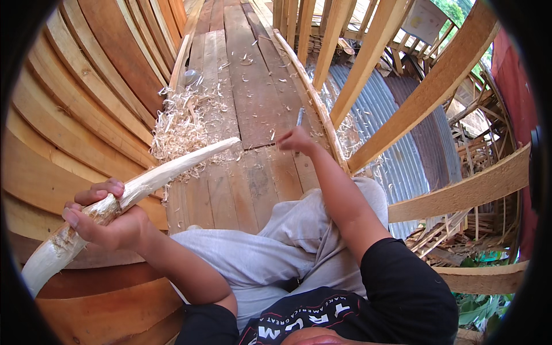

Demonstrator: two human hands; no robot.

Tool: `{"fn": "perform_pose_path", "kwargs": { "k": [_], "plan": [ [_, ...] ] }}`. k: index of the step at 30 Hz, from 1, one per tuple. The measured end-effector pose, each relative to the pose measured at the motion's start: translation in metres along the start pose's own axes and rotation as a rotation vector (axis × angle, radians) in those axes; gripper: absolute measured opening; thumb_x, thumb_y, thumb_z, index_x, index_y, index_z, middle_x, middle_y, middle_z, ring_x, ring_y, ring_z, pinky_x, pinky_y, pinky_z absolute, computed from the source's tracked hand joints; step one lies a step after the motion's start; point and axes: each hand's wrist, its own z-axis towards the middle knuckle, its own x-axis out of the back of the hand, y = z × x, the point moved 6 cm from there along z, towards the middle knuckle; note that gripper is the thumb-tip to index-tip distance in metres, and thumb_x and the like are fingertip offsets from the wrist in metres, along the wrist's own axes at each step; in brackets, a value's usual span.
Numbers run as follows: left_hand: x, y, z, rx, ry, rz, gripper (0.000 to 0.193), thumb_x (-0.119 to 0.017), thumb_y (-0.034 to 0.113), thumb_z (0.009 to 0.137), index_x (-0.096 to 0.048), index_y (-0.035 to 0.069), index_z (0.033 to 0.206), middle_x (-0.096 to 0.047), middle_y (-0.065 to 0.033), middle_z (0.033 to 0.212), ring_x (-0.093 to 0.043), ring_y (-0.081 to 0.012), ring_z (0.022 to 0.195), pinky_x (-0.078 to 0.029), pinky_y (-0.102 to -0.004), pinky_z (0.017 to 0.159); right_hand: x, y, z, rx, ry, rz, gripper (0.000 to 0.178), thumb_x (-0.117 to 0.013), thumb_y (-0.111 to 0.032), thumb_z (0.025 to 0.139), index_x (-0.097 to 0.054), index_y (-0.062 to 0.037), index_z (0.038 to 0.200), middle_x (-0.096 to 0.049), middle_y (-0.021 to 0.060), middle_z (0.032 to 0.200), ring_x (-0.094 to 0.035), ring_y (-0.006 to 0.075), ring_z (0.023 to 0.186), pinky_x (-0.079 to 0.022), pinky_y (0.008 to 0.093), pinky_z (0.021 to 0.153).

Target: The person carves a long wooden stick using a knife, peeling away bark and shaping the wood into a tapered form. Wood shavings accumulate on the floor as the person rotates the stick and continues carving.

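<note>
My left hand point(112, 221) is wrapped round a pale, peeled wooden pole point(164, 175). The pole slants from the lower left up to a narrower tip over the floorboards. A rough patch of brownish bark shows on it by my fingers. Off to the right, apart from the pole, my right hand point(295, 140) is closed on a slim knife point(299, 117). Its narrow blue-grey blade points away from me; the fist hides most of the handle. Curly wood shavings point(181, 126) lie heaped beyond the pole.
Upright timber slats point(75, 109) line the left side. A wooden rail point(310, 86) and posts point(368, 57) bound the right, with corrugated metal sheets point(379, 126) below them. A small round container point(191, 77) stands on the plank floor point(244, 63) by the shavings.
</note>
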Motion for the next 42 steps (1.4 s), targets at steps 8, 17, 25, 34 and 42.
{"fn": "perform_pose_path", "kwargs": {
  "k": [8,17,25,34,42],
  "plan": [
    [-0.006,-0.006,-0.006,0.037,-0.037,0.012,0.037,-0.063,0.039,0.082,-0.037,0.013,0.076,-0.046,-0.0055,0.063,-0.047,-0.0194,0.05,-0.041,-0.0331,0.052,0.064,0.077,0.029,-0.066,0.712,1.004,0.03,-0.058,0.004,0.087,-0.049,0.0093,0.114,-0.058,0.0146,0.099,-0.065,0.0219,0.084,-0.059,0.0273,0.072],
    [-0.004,-0.013,-0.006,0.026,-0.053,0.038,0.035,-0.06,0.043,0.084,-0.045,0.012,0.088,-0.044,-0.0051,0.059,-0.046,-0.0181,0.045,-0.041,-0.0323,0.05,-0.037,0.009,0.033,0.418,0.309,-0.629,0.055,-0.058,0.002,0.073,-0.053,-0.0078,0.128,-0.044,0.0223,0.138,-0.047,0.0315,0.125,-0.041,0.0409,0.101],
    [-0.008,-0.024,-0.009,0.048,-0.086,0.041,0.035,-0.059,0.043,0.085,-0.043,0.011,0.09,-0.044,-0.0054,0.059,-0.046,-0.0181,0.044,-0.041,-0.0327,0.049,-0.054,0.023,0.061,0.368,0.192,-0.746,0.044,-0.06,0.001,0.069,-0.065,-0.0072,0.112,-0.051,0.0162,0.133,-0.048,0.0311,0.122,-0.044,0.0391,0.097],
    [-0.008,-0.02,-0.013,0.09,-0.092,0.055,0.036,-0.06,0.042,0.083,-0.04,0.012,0.084,-0.045,-0.005,0.061,-0.047,-0.0181,0.049,-0.041,-0.0323,0.052,0.06,0.01,0.046,0.338,0.755,1.275,0.043,-0.063,0.002,0.081,-0.048,0.004,0.122,-0.064,0.0095,0.096,-0.066,0.0232,0.081,-0.056,0.0357,0.08],
    [-0.006,-0.014,-0.007,0.027,-0.056,0.005,0.037,-0.063,0.04,0.082,-0.042,0.011,0.086,-0.043,-0.0062,0.06,-0.046,-0.0186,0.047,-0.04,-0.0308,0.049,0.025,0.037,0.042,-0.015,0.493,0.622,0.037,-0.063,-0.004,0.078,-0.057,0.0031,0.114,-0.063,0.0121,0.101,-0.065,0.0265,0.088,-0.054,0.0352,0.083]
  ]
}}
